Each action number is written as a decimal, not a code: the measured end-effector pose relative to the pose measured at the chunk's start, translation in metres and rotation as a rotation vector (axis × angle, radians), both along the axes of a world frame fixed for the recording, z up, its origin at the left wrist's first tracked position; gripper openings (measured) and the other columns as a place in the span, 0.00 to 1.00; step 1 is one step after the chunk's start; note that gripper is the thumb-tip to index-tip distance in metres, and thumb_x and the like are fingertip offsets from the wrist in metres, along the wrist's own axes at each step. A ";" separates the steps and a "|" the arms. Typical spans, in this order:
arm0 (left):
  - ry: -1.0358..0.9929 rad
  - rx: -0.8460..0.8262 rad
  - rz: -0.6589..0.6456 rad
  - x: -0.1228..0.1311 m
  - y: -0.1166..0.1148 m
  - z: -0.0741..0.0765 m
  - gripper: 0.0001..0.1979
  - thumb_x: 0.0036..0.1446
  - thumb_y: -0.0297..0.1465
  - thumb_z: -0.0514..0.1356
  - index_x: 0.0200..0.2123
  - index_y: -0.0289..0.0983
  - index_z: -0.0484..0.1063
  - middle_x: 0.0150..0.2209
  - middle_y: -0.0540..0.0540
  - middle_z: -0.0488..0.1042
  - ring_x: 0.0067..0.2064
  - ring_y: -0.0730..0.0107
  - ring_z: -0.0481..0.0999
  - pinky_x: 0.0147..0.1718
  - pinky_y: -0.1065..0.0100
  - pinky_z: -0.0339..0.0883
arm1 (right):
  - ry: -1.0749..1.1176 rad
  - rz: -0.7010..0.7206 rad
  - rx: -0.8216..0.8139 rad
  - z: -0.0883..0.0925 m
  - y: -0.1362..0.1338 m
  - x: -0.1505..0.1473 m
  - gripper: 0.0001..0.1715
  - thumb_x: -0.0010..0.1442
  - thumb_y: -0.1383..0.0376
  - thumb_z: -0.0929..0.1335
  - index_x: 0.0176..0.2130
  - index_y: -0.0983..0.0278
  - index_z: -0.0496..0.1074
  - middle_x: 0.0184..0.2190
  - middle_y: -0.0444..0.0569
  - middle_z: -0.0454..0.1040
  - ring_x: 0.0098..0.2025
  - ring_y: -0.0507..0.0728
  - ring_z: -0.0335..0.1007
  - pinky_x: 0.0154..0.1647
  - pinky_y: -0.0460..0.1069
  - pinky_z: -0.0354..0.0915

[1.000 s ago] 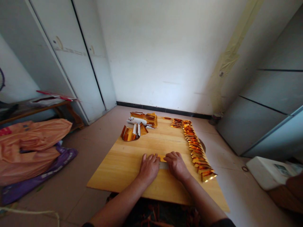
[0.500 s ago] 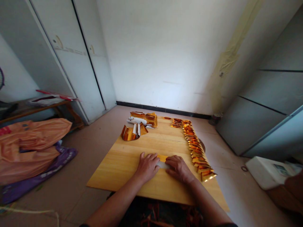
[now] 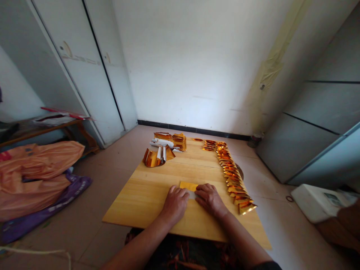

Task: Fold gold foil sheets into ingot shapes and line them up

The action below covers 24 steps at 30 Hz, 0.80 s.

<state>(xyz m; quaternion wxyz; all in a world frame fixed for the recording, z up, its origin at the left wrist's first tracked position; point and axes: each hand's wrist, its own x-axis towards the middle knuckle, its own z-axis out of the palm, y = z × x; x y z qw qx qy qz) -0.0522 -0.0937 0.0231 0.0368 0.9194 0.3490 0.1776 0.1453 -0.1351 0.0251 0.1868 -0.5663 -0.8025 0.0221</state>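
A small sheet of gold foil paper [image 3: 188, 185] lies near the front middle of the wooden board, its pale grey-white side showing along the near part. My left hand [image 3: 174, 204] has its curled fingers on the left end of the paper. From the other side, my right hand [image 3: 210, 199] presses on the right end, fingers bent together. Both thumbs are close to the pale strip, and the hands partly cover the sheet. To the right, a long row of folded gold foil pieces [image 3: 233, 176] overlaps along the board's edge.
Curled gold foil sheets [image 3: 154, 157] and a stack of gold and white paper [image 3: 177, 142] sit at the board's back left. More folded pieces [image 3: 209, 145] lie at the back right. The wooden board [image 3: 135, 202] ends just before my lap. A white box [image 3: 312, 202] stands on the floor at right.
My left hand's fingers have drawn in and shifted slightly toward me, uncovering more of the gold paper's left end. My right hand stays on the right end, moved slightly left.
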 end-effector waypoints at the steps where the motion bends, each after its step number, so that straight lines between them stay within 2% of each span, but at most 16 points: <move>1: 0.000 -0.003 0.000 0.000 -0.003 0.000 0.09 0.59 0.26 0.52 0.38 0.40 0.72 0.40 0.46 0.73 0.43 0.64 0.70 0.50 0.56 0.57 | 0.002 -0.002 0.000 0.000 0.000 0.000 0.11 0.62 0.62 0.64 0.43 0.59 0.74 0.44 0.49 0.73 0.45 0.56 0.64 0.47 0.51 0.56; 8: -0.009 -0.004 -0.002 -0.006 -0.009 -0.006 0.09 0.59 0.26 0.52 0.37 0.39 0.71 0.41 0.45 0.73 0.44 0.63 0.70 0.46 0.58 0.62 | 0.029 0.003 0.015 -0.003 0.000 0.000 0.10 0.61 0.64 0.65 0.43 0.58 0.74 0.44 0.48 0.73 0.45 0.56 0.64 0.48 0.51 0.56; 12: -0.064 0.099 -0.001 -0.006 -0.007 -0.012 0.09 0.57 0.24 0.53 0.36 0.37 0.72 0.55 0.40 0.65 0.57 0.57 0.63 0.53 0.56 0.59 | -0.001 -0.002 0.026 -0.002 0.000 -0.001 0.11 0.62 0.64 0.65 0.43 0.58 0.74 0.44 0.49 0.73 0.45 0.56 0.64 0.48 0.51 0.57; 14: -0.059 0.107 -0.015 -0.005 -0.007 -0.011 0.09 0.56 0.24 0.53 0.35 0.36 0.72 0.58 0.40 0.62 0.59 0.55 0.60 0.57 0.54 0.56 | -0.008 0.000 0.027 -0.002 -0.001 -0.002 0.11 0.62 0.64 0.65 0.43 0.59 0.74 0.44 0.49 0.73 0.45 0.56 0.64 0.48 0.51 0.57; 19: -0.009 0.005 -0.011 -0.002 -0.006 -0.006 0.10 0.57 0.24 0.52 0.38 0.38 0.70 0.50 0.42 0.70 0.53 0.60 0.67 0.56 0.54 0.57 | 0.018 0.032 0.027 -0.004 0.000 0.006 0.12 0.61 0.64 0.65 0.44 0.59 0.73 0.44 0.50 0.73 0.46 0.55 0.65 0.47 0.51 0.58; 24: -0.048 -0.053 -0.025 -0.003 -0.005 -0.005 0.14 0.55 0.25 0.55 0.46 0.39 0.68 0.50 0.43 0.71 0.54 0.60 0.66 0.58 0.54 0.54 | 0.061 0.083 0.007 -0.007 -0.001 0.020 0.11 0.61 0.62 0.66 0.44 0.59 0.74 0.45 0.49 0.73 0.47 0.55 0.65 0.47 0.51 0.59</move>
